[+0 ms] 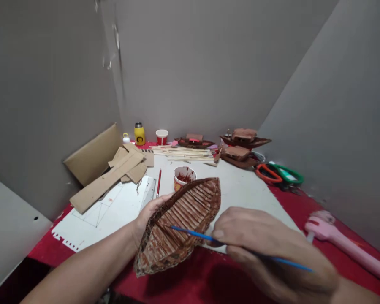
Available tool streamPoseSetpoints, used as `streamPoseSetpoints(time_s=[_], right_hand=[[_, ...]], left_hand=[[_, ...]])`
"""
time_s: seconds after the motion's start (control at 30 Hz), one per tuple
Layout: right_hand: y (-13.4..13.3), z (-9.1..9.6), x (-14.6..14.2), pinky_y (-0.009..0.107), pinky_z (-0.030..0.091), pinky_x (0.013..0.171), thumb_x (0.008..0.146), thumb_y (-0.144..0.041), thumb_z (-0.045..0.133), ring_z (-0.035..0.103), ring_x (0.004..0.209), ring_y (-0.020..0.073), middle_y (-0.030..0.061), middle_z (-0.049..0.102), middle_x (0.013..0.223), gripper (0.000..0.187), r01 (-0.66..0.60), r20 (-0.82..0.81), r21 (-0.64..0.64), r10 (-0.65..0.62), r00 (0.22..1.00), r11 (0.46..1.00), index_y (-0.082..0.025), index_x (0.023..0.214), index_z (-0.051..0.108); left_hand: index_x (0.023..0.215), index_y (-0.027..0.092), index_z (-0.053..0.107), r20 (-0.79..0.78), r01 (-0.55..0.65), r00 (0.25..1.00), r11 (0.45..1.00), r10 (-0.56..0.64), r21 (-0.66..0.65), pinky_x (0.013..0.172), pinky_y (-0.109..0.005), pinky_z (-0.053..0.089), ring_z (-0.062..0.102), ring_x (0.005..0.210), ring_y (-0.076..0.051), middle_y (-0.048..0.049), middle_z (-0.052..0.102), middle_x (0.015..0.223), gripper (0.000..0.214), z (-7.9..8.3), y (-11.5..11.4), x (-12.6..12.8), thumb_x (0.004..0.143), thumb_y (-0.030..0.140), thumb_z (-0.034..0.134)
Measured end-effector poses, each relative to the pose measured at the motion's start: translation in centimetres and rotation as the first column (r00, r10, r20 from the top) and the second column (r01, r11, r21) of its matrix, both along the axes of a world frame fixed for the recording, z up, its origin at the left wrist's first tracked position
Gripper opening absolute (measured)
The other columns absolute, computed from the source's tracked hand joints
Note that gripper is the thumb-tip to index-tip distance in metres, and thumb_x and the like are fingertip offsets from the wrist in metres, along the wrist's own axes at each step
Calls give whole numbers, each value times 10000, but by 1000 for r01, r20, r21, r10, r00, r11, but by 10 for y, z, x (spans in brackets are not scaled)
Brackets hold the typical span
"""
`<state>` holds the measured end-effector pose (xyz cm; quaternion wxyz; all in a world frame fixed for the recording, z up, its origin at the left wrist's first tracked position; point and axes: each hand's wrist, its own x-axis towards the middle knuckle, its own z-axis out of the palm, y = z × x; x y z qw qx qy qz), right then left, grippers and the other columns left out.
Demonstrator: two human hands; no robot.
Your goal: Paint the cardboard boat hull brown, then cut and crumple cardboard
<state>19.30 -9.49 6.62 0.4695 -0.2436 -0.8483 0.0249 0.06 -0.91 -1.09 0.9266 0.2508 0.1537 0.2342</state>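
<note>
Our left hand (148,215) grasps the model boat hull (185,219) by its left side; most of its fingers are hidden behind the hull, so we cannot tell exactly how they lie. We have the hull raised above the near edge of the red table (296,211), tilted so that its slatted inside faces us. The fingers of our right hand (259,236) are closed round a blue paintbrush (194,233), its tip at the slats near the hull's left side.

Just beyond the hull we see a paper cup (178,184) smeared inside with red-brown paint, and to its left a red pencil (158,181) beside a clear ruler (148,194). Toward the table's left edge, cardboard pieces (107,181) overlap a sheet with pencil lines (91,221), and a larger cardboard panel (93,156) leans at the wall.

Along the far edge we have a yellow bottle (139,135), a red and white cup (161,137), thin wooden sticks (183,153) and a dark boat (194,142); two more boats (245,137) stand close together toward the far right corner. By the right edge lie scissors with green and orange handles (280,173) and, nearer us, a pink tool (335,242).
</note>
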Motion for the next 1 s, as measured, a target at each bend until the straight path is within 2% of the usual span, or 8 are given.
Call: streamPoseSetpoints(time_s=[0.13,0.23,0.3,0.4,0.5,0.7,0.83,1.0], right_hand=[[11,-8,8,254,594,595,932,-77,581,715,644,158,34,751,757,188,66,-76,87,-59,995,994,-214,1021,673],[9,-16,12,277,596,606,887,-31,629,713,657,164,19,747,793,271,125,-245,52,-109,963,991,-247,1042,682],[2,-16,8,282,595,597,892,-22,613,711,650,165,24,745,784,276,44,-233,-8,-45,971,999,-237,1052,680],[-3,-10,-2,283,587,617,922,-58,597,716,670,170,58,756,777,193,-121,-75,-27,119,990,992,-180,1057,662],[2,-7,-4,296,570,635,932,-81,602,705,669,172,67,757,772,134,-108,29,35,107,994,994,-163,1021,659],[8,-14,5,277,585,627,899,-33,625,708,692,159,36,746,799,224,47,-252,33,-37,967,998,-220,1011,675],[4,-15,-2,279,595,647,941,-85,605,715,692,157,50,765,810,149,-78,-100,-4,77,992,997,-193,1028,661],[10,-17,5,269,589,644,906,-36,633,707,708,150,44,749,814,197,83,-193,54,-71,979,995,-210,992,671]], left_hand=[[956,40,767,-14,95,995,991,-94,95,784,-316,511,730,781,-247,-142,791,858,400,6,1,-1,817,407,688],[1008,54,768,-57,126,991,982,-119,140,740,-306,506,729,764,-237,-118,793,860,498,11,-1,-3,921,470,510],[1014,76,772,-108,68,993,990,-55,122,774,-314,506,725,763,-224,-86,796,861,520,11,-1,-4,979,415,380],[912,88,774,-127,74,990,996,-67,53,834,-329,510,724,749,-222,-96,792,819,388,7,0,-4,926,343,482],[971,89,763,-105,68,992,997,-64,37,858,-328,515,728,784,-230,-104,797,861,340,4,2,-4,875,351,568],[1035,53,749,-75,199,978,977,-193,71,704,-320,529,724,694,-230,-116,790,867,522,8,3,-2,938,439,412],[973,50,752,-28,138,990,990,-138,11,790,-312,534,730,744,-225,-127,791,834,354,4,4,-3,848,327,570],[1006,47,746,13,226,974,972,-227,62,737,-324,535,739,759,-257,-155,792,874,400,11,5,-6,858,385,592]])
